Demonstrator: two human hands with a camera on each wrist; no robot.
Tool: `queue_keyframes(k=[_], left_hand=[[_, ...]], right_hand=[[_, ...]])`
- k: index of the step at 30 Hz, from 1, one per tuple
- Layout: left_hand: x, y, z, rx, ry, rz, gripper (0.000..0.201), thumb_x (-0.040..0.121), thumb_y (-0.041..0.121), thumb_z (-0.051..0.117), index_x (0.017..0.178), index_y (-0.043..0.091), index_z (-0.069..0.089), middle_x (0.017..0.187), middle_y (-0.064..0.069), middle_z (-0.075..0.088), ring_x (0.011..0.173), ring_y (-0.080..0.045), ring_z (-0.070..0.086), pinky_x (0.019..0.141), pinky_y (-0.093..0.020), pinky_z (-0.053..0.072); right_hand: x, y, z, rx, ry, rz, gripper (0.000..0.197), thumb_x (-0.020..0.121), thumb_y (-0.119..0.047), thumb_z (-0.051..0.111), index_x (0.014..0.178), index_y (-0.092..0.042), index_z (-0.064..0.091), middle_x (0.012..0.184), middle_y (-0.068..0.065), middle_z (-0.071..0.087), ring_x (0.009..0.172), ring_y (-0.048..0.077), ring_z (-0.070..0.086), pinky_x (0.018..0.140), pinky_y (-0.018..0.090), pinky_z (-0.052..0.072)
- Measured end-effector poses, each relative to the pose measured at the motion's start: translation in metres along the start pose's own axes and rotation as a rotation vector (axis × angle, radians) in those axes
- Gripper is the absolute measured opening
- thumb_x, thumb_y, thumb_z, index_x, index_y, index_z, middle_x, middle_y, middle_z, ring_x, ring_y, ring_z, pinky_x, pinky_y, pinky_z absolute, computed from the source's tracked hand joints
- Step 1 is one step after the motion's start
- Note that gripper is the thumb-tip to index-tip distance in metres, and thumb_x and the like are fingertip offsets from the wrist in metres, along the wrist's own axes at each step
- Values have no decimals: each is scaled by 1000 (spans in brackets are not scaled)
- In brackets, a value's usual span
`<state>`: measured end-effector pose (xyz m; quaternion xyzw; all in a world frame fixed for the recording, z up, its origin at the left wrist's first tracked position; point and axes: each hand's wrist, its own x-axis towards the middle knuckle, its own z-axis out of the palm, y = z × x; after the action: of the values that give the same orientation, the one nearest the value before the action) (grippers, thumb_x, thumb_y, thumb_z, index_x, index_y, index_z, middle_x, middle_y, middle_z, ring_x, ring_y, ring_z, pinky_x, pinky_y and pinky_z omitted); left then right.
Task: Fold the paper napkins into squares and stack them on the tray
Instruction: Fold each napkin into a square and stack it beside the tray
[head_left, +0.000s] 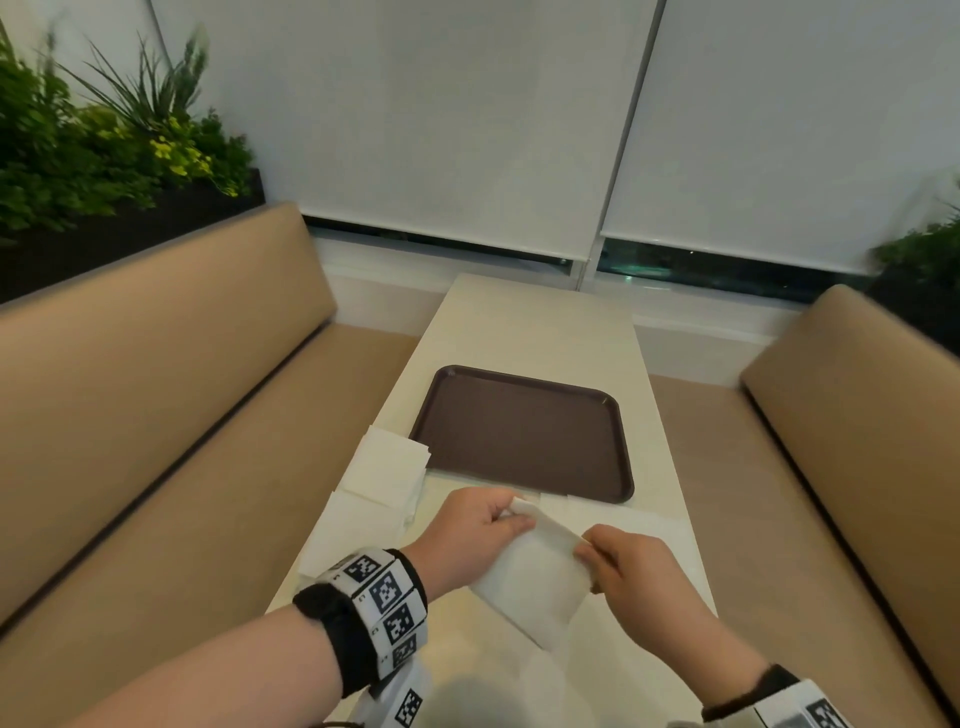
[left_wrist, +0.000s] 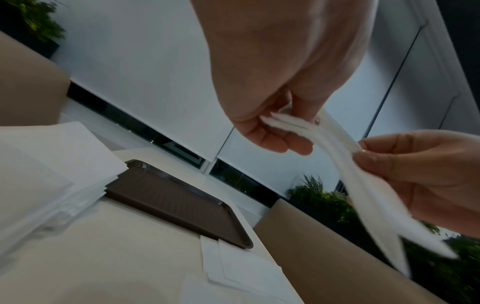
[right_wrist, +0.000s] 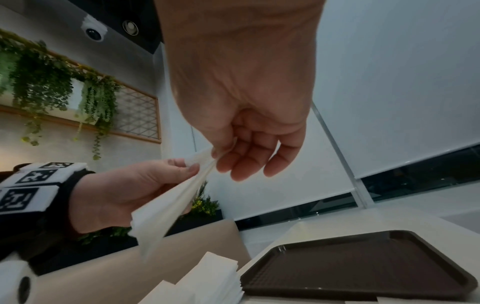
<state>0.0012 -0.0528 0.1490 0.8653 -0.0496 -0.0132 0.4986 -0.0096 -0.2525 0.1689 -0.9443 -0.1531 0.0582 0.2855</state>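
A white paper napkin hangs in the air above the near end of the table, held by both hands. My left hand pinches its far left corner, and my right hand pinches its right corner. The left wrist view shows the napkin edge-on, doubled over, between the left hand and the right hand. In the right wrist view the right hand pinches the napkin beside the left hand. The brown tray lies bare just beyond my hands.
A stack of unfolded white napkins sits left of the tray, and more flat napkins lie on the white table near its right edge. Tan benches flank the table. Planters stand behind them.
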Motion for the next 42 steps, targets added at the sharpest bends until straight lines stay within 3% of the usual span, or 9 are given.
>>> queue_keyframes(k=[5,9,11,16,19,22,33,39,42], left_hand=[[2,-5,-4,-132,81,-57,45,88,18,65,56,21,35,57,6,37,54,-8,36,52,-22,28],[4,-14,-14,-222,130,-114,32,89,19,65,61,20,50,57,10,48,50,1,45,52,-16,37],[4,-22,-24,-200,101,-113,25,89,20,64,66,16,55,60,12,55,57,-3,51,57,-18,41],[8,-52,-54,-203,166,-207,35,86,9,65,57,24,53,45,18,49,49,3,43,52,-10,33],[29,-78,-81,-240,311,-302,20,81,10,72,71,23,60,56,11,48,58,-10,44,57,-19,37],[56,-104,-110,-176,361,-348,18,83,5,68,76,18,58,65,3,47,62,-14,44,55,-19,37],[110,-177,-146,184,296,-555,25,82,9,69,100,20,56,74,6,56,66,-8,52,51,-17,36],[121,-194,-139,235,236,-616,30,82,11,69,108,19,57,99,-3,64,83,-17,56,70,-21,39],[123,-197,-138,255,225,-634,30,79,11,69,103,20,55,92,0,63,82,-18,59,68,-22,42]], right_hand=[[10,2,10,263,171,94,24,93,-22,56,70,-18,60,65,-3,62,64,7,55,60,16,41],[21,-4,37,516,66,218,15,91,-19,59,85,-9,68,78,11,69,69,26,61,72,44,53],[32,-9,43,558,66,245,18,93,-14,55,84,-10,70,75,7,70,64,18,60,65,37,52],[76,-21,57,520,25,227,14,91,-6,52,86,3,61,68,9,58,61,15,50,64,32,45],[113,-43,73,596,40,215,5,87,-5,58,88,-9,60,60,1,56,57,13,50,63,31,45],[152,-63,100,628,67,227,22,84,-8,65,95,-19,49,60,-1,58,56,12,53,59,27,46],[230,-72,181,505,15,293,30,81,-3,65,79,-15,38,69,0,51,60,14,48,56,22,41],[241,-67,197,401,-18,304,29,80,-6,66,77,-16,38,75,5,56,63,17,51,60,30,46],[243,-64,201,338,-53,302,30,81,-13,67,76,-17,38,76,2,53,62,14,47,60,28,43]])
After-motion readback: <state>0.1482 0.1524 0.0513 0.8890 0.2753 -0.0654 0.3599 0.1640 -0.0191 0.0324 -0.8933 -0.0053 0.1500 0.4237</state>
